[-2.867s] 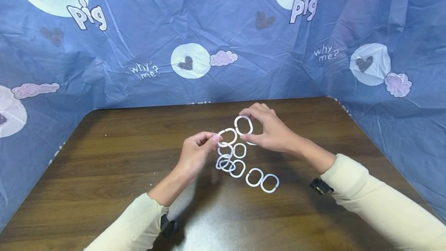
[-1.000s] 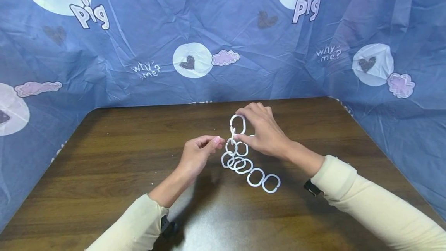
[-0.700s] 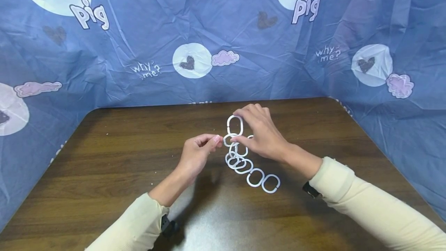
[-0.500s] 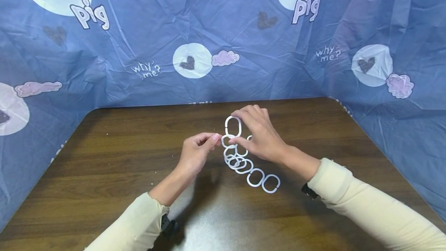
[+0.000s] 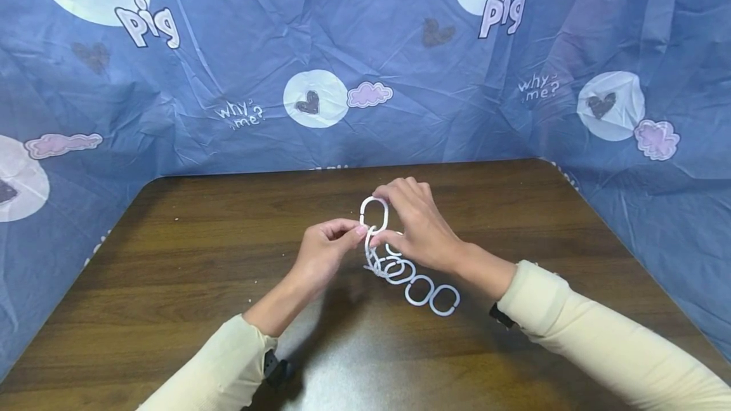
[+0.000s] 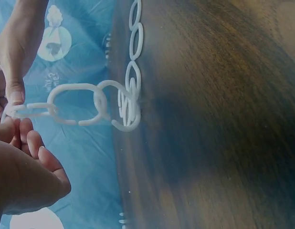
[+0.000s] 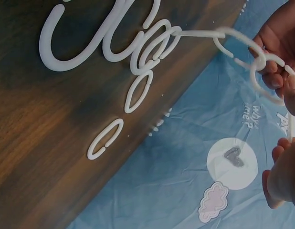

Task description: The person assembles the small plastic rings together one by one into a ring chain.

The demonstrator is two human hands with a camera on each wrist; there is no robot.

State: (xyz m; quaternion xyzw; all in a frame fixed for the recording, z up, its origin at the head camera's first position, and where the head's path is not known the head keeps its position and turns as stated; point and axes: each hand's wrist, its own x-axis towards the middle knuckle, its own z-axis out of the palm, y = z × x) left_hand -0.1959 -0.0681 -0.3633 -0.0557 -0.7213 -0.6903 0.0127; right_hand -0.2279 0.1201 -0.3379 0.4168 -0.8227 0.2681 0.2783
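Observation:
My right hand (image 5: 419, 227) holds a white C-shaped plastic link (image 5: 386, 215) upright between thumb and fingers. The left hand (image 5: 328, 249) pinches at the top end of the white chain, right at the lower edge of that upright link. From the fingertips the chain hangs toward the table; one hanging chain link (image 6: 73, 87) shows plainly in the left wrist view. The lower chain links (image 5: 414, 271) bunch on the table. My right thumb partly hides another link (image 5: 388, 250) behind it.
Two white links (image 5: 459, 300) lie on the brown wooden table (image 5: 200, 259), right of the bunched chain. A blue printed cloth (image 5: 228, 49) stands around the table's back and sides. Large blurred links (image 7: 66, 64) lie nearest the right wrist camera.
My right hand has moved left and slightly down with its link, up to the left fingertips. The hanging chain has turned nearly edge-on. The left hand has barely moved.

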